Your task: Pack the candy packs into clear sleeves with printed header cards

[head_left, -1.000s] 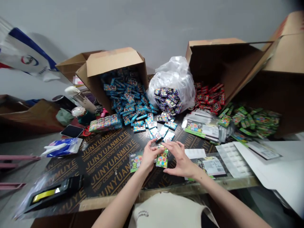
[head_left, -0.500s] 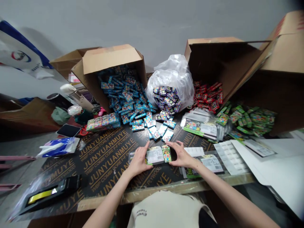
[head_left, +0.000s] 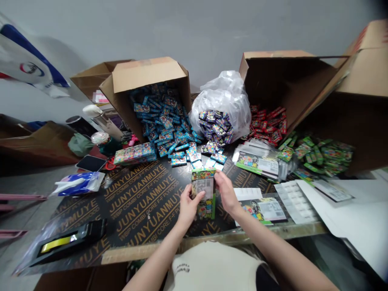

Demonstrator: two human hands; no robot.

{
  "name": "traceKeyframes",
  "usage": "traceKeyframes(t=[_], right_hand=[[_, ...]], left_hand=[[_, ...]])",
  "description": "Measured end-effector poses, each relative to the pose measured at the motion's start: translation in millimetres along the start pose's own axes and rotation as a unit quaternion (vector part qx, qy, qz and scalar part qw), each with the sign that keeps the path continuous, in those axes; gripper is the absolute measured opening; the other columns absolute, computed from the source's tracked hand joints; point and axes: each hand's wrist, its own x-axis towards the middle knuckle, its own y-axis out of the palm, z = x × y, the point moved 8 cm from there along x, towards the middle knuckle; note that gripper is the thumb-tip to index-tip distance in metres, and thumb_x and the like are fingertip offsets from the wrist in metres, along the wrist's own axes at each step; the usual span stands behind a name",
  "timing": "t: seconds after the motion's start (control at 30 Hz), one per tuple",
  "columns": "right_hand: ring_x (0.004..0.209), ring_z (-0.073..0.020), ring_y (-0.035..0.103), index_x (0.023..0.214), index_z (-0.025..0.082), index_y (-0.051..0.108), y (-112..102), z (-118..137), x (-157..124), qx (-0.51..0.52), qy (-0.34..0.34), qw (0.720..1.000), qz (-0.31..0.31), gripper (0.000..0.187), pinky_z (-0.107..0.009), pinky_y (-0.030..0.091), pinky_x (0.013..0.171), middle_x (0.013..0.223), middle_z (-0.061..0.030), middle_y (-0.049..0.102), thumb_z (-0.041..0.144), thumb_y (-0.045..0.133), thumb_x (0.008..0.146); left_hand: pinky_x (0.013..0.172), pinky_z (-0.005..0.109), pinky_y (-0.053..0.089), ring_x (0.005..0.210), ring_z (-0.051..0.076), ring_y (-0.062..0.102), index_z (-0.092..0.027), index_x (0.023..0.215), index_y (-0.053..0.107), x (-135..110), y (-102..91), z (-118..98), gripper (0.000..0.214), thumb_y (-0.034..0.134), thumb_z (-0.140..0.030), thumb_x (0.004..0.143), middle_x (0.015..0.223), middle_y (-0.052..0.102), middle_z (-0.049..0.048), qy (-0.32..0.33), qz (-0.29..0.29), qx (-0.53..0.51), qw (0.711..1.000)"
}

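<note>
Left hand, right hand together on green-printed packet stack, fingers clamped on opposite edges; stack upright, barcode label facing viewer, over black plywood board; contact with board hard to tell; edges being squared, by look of it; grip calls for even pressure; printed cards just right; blue packets, clear plastic bag beyond.

The left hand and right hand are close, both curled in a grip.
</note>
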Motion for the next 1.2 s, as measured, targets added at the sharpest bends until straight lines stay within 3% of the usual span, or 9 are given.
traceKeyframes(t=[0.13, 0.3, 0.43, 0.57, 0.67, 0.77, 0.9, 1.1, 1.2], right_hand=[[0.078, -0.0181, 0.061, 0.098, 0.022, 0.051, -9, -8, 6, 0.104, 0.069, 0.985, -0.12, 0.033, -0.029, 0.049, 0.067, 0.083, -0.0003, 0.065, 0.039, 0.059, 0.071], [0.053, -0.0165, 0.059, 0.096, 0.021, 0.046, -9, -12, 1, 0.109, 0.142, 0.977, -0.112, 0.041, -0.025, 0.043, 0.049, 0.063, 0.0028, 0.066, 0.018, 0.061, 0.057], [0.062, -0.0186, 0.063, 0.104, 0.022, 0.041, -9, -7, -7, 0.147, 0.141, 0.975, -0.086, 0.048, -0.03, 0.047, 0.06, 0.07, 0.0019, 0.069, 0.019, 0.059, 0.06], [0.074, -0.0229, 0.066, 0.109, 0.022, 0.041, -12, -17, -9, 0.201, 0.166, 0.962, -0.076, 0.046, -0.039, 0.049, 0.069, 0.082, -0.0023, 0.07, 0.023, 0.057, 0.065], [0.077, -0.0226, 0.065, 0.1, 0.021, 0.05, -17, -22, -7, 0.163, 0.163, 0.971, -0.058, 0.041, -0.038, 0.049, 0.07, 0.087, -0.004, 0.07, 0.019, 0.063, 0.061], [0.072, -0.0202, 0.063, 0.08, 0.018, 0.061, -23, -15, -6, 0.071, 0.125, 0.989, -0.023, 0.021, -0.034, 0.048, 0.069, 0.082, -0.0052, 0.069, 0.026, 0.069, 0.062], [0.077, -0.0205, 0.061, 0.074, 0.018, 0.069, -29, 10, -8, -0.058, 0.01, 0.998, 0.012, 0.019, -0.033, 0.045, 0.074, 0.079, -0.0051, 0.069, 0.035, 0.068, 0.067], [0.067, -0.0171, 0.059, 0.075, 0.018, 0.069, -29, 17, -3, -0.116, 0.005, 0.993, 0.012, 0.02, -0.03, 0.045, 0.066, 0.072, -0.0024, 0.068, 0.034, 0.07, 0.065], [0.062, -0.0144, 0.057, 0.072, 0.017, 0.067, -23, 17, 1, -0.122, 0.009, 0.992, 0.039, 0.017, -0.026, 0.044, 0.061, 0.067, -0.0008, 0.065, 0.032, 0.069, 0.065]], left_hand=[[0.085, 0.029, 0.041, 0.092, 0.019, 0.056, -0.016, 0.099, 0.058, -17, 21.9, 6, 0.031, 0.061, -0.035, 0.075, 0.099, 0.064, 0.0059, -0.026, 0.032, -0.103, 0.994], [0.082, 0.029, 0.043, 0.094, 0.02, 0.058, -0.016, 0.101, 0.06, -30, 31.3, 22, 0.045, 0.046, -0.052, 0.08, 0.099, 0.065, 0.0066, -0.111, -0.025, -0.252, 0.961], [0.073, 0.029, 0.046, 0.077, 0.018, 0.062, -0.013, 0.092, 0.063, -22, 37.1, 19, 0.045, 0.05, -0.053, 0.076, 0.081, 0.068, 0.0047, -0.167, -0.025, -0.351, 0.921], [0.063, 0.028, 0.046, 0.059, 0.015, 0.06, -0.012, 0.075, 0.065, -2, 31.3, 13, 0.028, 0.058, -0.038, 0.068, 0.064, 0.066, 0.0036, -0.227, 0.003, -0.307, 0.924], [0.059, 0.025, 0.044, 0.054, 0.013, 0.057, -0.013, 0.071, 0.066, 12, 21.3, 4, 0.017, 0.06, -0.024, 0.061, 0.062, 0.065, 0.0028, -0.223, 0.021, -0.273, 0.935], [0.06, 0.022, 0.042, 0.059, 0.012, 0.056, -0.015, 0.067, 0.068, 23, 4.7, -15, 0.013, 0.064, -0.014, 0.055, 0.064, 0.066, 0.0013, -0.139, 0.006, -0.196, 0.971], [0.059, 0.025, 0.041, 0.059, 0.015, 0.056, -0.015, 0.06, 0.069, 29, -1.5, -44, 0.009, 0.07, -0.024, 0.059, 0.06, 0.065, 0.0035, -0.005, 0.04, -0.015, 0.999], [0.056, 0.025, 0.042, 0.051, 0.013, 0.055, -0.013, 0.061, 0.068, 40, 1.7, -32, 0.017, 0.077, -0.023, 0.05, 0.057, 0.065, 0.0033, -0.085, 0.096, -0.053, 0.99], [0.055, 0.026, 0.042, 0.05, 0.014, 0.055, -0.013, 0.058, 0.066, 42, 0.6, -35, 0.016, 0.077, -0.021, 0.049, 0.055, 0.064, 0.0037, -0.075, 0.105, -0.044, 0.991]])
